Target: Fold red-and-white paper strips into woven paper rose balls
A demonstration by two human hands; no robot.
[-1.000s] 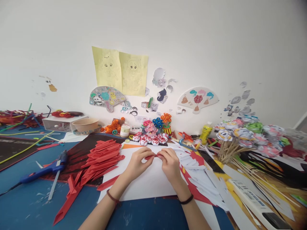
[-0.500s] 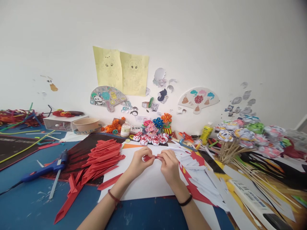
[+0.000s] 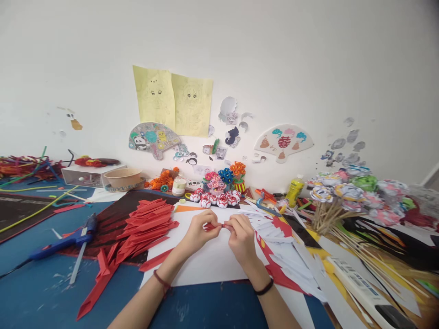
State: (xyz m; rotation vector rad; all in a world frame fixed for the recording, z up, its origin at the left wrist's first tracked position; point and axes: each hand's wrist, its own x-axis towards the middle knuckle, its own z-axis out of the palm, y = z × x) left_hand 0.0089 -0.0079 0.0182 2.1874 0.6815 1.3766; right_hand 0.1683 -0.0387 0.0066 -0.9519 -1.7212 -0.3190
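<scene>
A small folded strip of red paper (image 3: 222, 225) is pinched between both hands, mostly covered by the fingers. My left hand (image 3: 202, 230) is closed on its left end, with thumb and forefinger together. On the other end, the fingertips of my right hand (image 3: 242, 235) are pressed close to those of the left. Both hands are above a white paper sheet (image 3: 206, 269). Left of them lies a heap of folded red paper strips (image 3: 147, 224). To the right, folded white paper strips (image 3: 277, 242) spread over a red sheet.
A blue glue gun (image 3: 72, 240) rests at left on the blue table (image 3: 192, 310). Behind the hands sit red-and-white paper flowers (image 3: 219, 199). At right are paper flowers on sticks (image 3: 329, 196), a yellow bottle (image 3: 294, 191) and a white boxy object (image 3: 363, 288).
Almost nothing differs. Both hands keep their pinch on the red paper in the same place, with only a very slight shift of the arms.
</scene>
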